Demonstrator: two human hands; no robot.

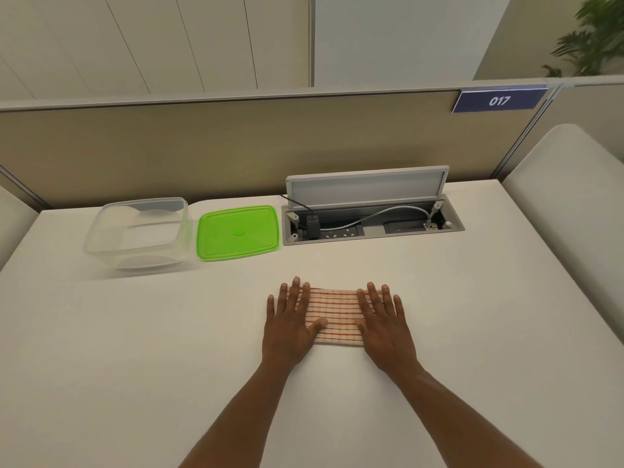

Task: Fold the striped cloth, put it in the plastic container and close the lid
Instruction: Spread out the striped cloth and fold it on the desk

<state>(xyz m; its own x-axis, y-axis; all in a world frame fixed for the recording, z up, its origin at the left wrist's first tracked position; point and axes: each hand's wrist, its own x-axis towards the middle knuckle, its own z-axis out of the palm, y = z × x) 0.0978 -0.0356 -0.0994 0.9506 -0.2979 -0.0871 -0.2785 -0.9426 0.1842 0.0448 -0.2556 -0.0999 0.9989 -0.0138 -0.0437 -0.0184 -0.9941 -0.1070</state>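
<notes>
I saw soft, even overhead light, with faint shadows under my left hand (291, 327) and right hand (383, 332). Far beyond them, the plant (594, 35) was blurred, and partition lines bowed at the edges.

Left hand (290, 327) and right hand (385, 327) lie flat, fingers spread.

one cloth (332, 314), container (138, 233), lid (238, 232); two hands (292, 327)

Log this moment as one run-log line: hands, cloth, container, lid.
left hand flat on striped cloth | right hand flat on it | container open, empty | green lid beside it
</notes>
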